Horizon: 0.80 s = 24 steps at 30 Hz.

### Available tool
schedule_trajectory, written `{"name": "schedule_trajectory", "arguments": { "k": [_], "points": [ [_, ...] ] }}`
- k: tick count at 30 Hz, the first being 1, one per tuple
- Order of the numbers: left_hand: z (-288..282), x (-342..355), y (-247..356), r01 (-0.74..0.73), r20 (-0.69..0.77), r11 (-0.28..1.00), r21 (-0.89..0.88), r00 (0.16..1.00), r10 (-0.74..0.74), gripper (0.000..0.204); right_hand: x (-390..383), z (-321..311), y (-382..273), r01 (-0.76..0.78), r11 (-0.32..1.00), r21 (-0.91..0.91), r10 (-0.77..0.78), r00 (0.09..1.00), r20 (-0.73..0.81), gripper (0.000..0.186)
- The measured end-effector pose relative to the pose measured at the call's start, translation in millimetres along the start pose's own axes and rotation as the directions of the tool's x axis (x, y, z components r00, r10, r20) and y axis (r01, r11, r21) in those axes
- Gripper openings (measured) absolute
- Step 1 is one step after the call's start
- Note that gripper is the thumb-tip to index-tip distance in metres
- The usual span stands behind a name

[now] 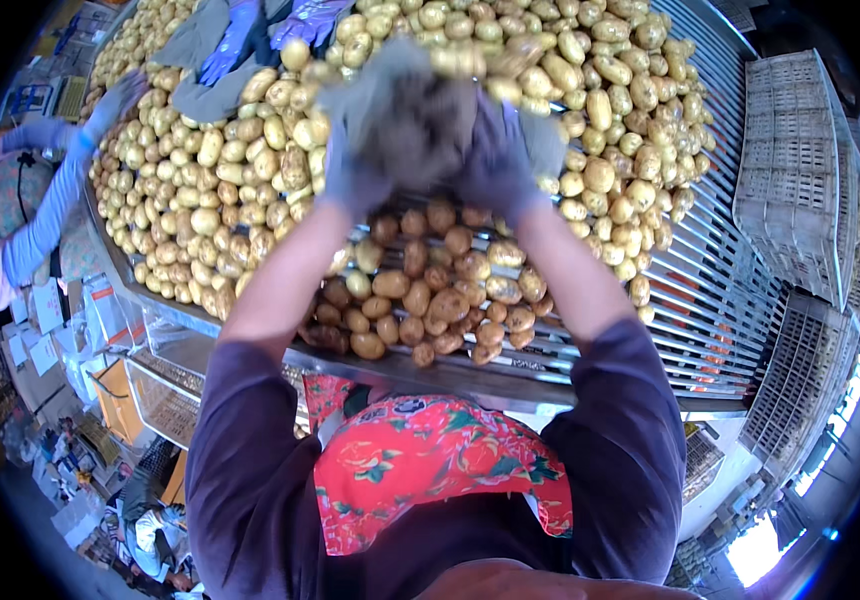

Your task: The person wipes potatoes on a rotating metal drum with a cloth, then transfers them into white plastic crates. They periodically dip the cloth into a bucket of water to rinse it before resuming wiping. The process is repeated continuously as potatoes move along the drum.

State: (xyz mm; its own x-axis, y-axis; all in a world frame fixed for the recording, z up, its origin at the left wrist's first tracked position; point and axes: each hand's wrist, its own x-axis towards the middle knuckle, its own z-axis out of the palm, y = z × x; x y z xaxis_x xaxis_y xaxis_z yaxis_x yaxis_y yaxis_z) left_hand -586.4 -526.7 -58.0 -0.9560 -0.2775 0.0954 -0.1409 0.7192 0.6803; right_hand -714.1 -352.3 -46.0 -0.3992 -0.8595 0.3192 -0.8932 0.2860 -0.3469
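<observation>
A dark grey cloth (415,120), smeared by motion, is bunched between my two gloved hands above the potatoes. My left hand (355,185), in a bluish glove, closes on its left side. On the other side my right hand (498,165), gloved alike, grips the cloth too; its fingertips are blurred. Lighter grey fabric (545,142) shows beside the right glove. Between my forearms lies a group of browner potatoes (420,300) on the metal-barred table. Paler yellow potatoes (210,190) spread over the left and far sides, and more potatoes (615,130) lie to the right.
Across the table, another person's purple-gloved hands (235,40) rest near grey cloths (212,95). A co-worker's gloved hand (115,105) reaches in from the left. Bare metal bars (720,300) show at right, beside stacked plastic crates (790,150). The table's front edge (420,378) runs before my apron.
</observation>
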Motion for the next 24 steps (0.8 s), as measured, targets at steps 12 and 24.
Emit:
{"name": "schedule_trajectory", "arguments": {
  "k": [12,24],
  "points": [
    [-0.5,-118.5,39.9,-0.125,0.372,0.831,0.541,0.922,-0.104,0.044,-125.1,-42.8,-45.7,0.147,0.960,-0.240,-0.043,0.919,0.393,0.039],
    [-38.0,-154.6,99.0,-0.445,0.041,0.887,0.122,0.895,0.443,0.056,-172.1,-165.7,-72.2,-0.036,0.988,0.150,-0.014,0.948,0.319,0.067]
  ]
}}
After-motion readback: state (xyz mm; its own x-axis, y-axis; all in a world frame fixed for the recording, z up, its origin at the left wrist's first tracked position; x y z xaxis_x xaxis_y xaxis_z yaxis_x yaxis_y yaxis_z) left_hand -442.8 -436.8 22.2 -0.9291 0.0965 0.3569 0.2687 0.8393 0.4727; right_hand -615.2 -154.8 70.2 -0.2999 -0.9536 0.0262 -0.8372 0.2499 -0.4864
